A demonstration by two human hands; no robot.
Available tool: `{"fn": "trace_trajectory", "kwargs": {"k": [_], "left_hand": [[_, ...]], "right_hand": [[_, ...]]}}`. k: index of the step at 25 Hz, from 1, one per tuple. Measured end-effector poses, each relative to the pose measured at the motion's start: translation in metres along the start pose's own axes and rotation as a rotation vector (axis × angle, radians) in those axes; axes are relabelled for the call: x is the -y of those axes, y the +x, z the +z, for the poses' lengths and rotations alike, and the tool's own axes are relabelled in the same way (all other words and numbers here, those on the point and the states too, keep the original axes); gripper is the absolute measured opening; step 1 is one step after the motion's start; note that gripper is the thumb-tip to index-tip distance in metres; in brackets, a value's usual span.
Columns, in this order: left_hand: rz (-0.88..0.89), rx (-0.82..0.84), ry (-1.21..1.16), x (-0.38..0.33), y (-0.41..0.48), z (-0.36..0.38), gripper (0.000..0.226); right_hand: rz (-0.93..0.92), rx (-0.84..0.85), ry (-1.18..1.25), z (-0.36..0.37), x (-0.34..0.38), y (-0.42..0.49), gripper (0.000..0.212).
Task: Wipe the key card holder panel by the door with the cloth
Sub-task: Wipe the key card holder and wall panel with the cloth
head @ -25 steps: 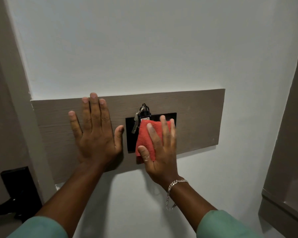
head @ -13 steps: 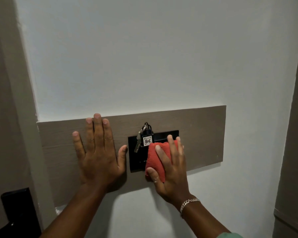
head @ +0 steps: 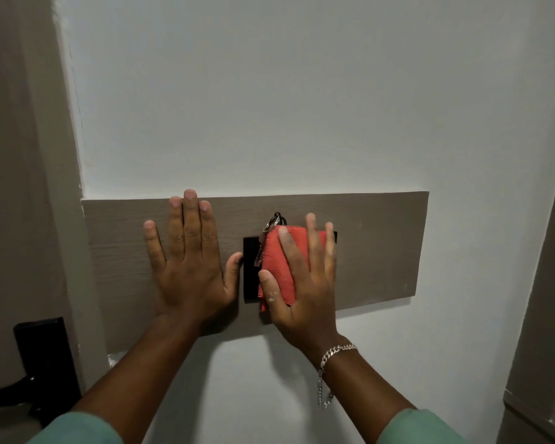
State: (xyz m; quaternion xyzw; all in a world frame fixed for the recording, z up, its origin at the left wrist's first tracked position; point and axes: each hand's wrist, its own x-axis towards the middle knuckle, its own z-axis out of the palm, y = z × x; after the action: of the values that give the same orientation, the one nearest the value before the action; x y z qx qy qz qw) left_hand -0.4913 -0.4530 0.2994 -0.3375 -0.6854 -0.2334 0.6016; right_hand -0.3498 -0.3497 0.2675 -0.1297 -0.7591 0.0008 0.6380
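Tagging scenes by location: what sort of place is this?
Probably a hotel room entryway: a black key card holder with keys hanging in it on a wood panel, beside a door with a black lock handle.

Most of the black key card holder (head: 250, 270) at lower centre is hidden behind the red cloth (head: 277, 267) and the right hand (head: 305, 293) pressed flat on it. Only a ring and key (head: 263, 241) peek out above the cloth. At lower left, the black door handle (head: 42, 373) runs off the frame's edge.
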Motion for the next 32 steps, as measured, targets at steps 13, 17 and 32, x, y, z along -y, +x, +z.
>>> {"fn": "trace_trajectory", "kwargs": {"k": [13, 17, 32], "left_hand": [[0.034, 0.131, -0.024, 0.001, 0.000, -0.015, 0.085], [0.054, 0.132, 0.003, 0.000, -0.002, -0.013, 0.086], [-0.366, 0.169, -0.393, -0.024, -0.017, -0.071, 0.072]], "right_hand": [[-0.070, 0.126, -0.081, -0.011, -0.012, -0.014, 0.068], [0.004, 0.082, -0.034, -0.020, -0.030, -0.002, 0.065], [-0.041, 0.228, 0.010, -0.037, -0.064, -0.019, 0.064]]}}
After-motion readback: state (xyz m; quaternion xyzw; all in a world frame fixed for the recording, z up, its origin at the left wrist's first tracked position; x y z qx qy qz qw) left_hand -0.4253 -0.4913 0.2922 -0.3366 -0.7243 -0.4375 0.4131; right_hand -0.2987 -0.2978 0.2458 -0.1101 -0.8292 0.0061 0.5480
